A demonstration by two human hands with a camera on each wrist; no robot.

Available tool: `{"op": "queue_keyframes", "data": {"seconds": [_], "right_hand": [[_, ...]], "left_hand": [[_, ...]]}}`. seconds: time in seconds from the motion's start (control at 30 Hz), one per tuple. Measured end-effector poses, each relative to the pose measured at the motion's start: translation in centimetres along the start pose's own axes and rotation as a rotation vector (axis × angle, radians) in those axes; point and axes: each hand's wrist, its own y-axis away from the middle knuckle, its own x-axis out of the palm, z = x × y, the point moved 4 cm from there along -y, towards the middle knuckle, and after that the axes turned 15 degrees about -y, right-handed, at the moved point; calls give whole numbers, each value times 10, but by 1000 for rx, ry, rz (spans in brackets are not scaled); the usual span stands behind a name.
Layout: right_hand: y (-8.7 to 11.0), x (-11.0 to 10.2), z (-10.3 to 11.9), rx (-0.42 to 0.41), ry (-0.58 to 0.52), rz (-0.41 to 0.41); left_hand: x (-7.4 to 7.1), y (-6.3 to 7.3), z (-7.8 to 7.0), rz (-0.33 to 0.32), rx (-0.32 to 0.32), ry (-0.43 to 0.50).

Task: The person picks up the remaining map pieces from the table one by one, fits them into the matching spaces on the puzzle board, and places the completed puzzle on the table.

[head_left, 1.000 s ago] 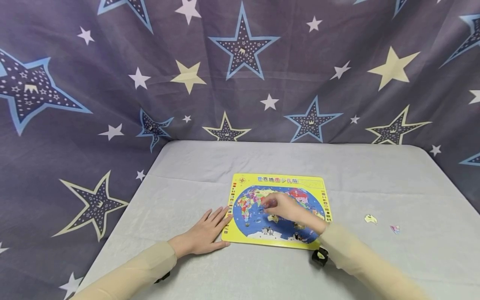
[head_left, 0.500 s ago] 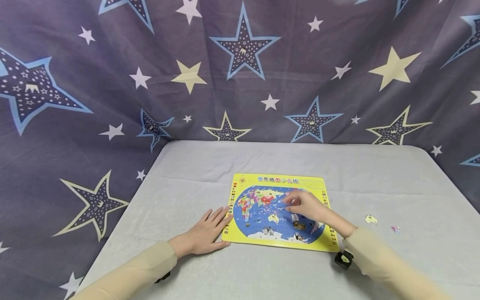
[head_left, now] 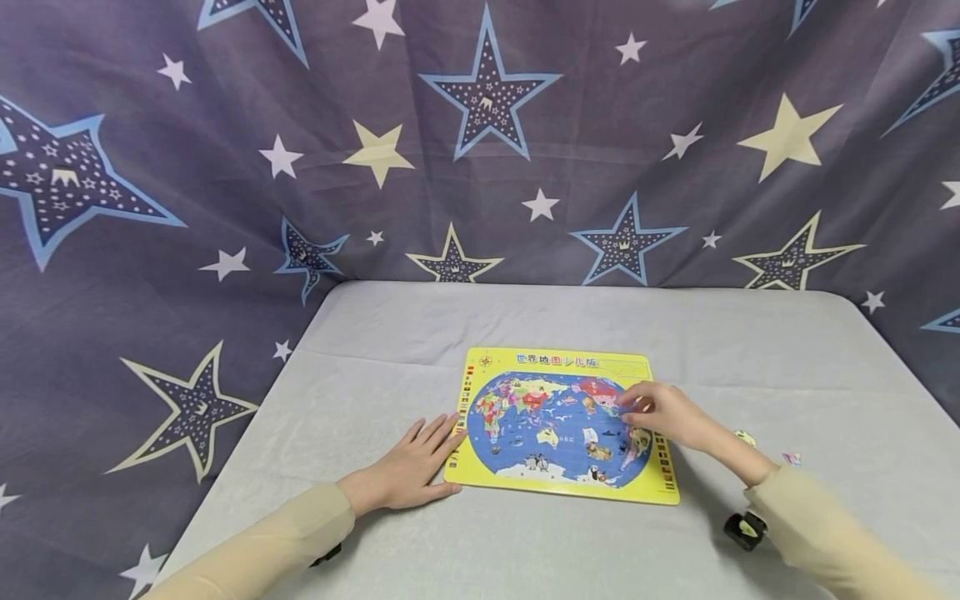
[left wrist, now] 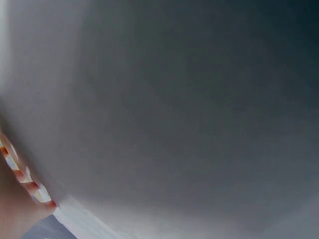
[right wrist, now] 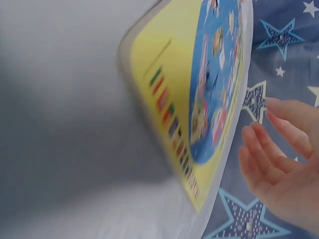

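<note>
A yellow-bordered world map puzzle board [head_left: 562, 492] lies flat on the table. Spread flat at the board's left edge is my left hand [head_left: 401, 471], its fingertips on the yellow border. My right hand [head_left: 671, 414] hovers over the map's right side, fingers loosely bent. In the right wrist view this right hand [right wrist: 284, 154] has nothing between thumb and fingers, and the board [right wrist: 164, 64] sits beyond it. A sliver of the left hand [left wrist: 25, 204] shows in the left wrist view; the rest is grey table surface.
Two loose puzzle pieces lie right of the board: a pale yellow-green piece [head_left: 744, 437], partly covered by the right forearm, and a small pink and blue piece [head_left: 792, 458]. A star-patterned curtain [head_left: 480, 200] hangs behind the grey-covered table [head_left: 375, 333].
My right hand has moved from the middle of the map to its right side, uncovering the red area in Asia. The left hand has stayed in place.
</note>
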Motion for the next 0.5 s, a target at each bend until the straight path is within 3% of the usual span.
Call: {"op": "queue_keyframes", "data": {"seconds": [0.5], "right_hand": [[31, -34, -16, -44, 71, -59]], "left_hand": [[-1, 0, -1, -3, 0, 5]]}}
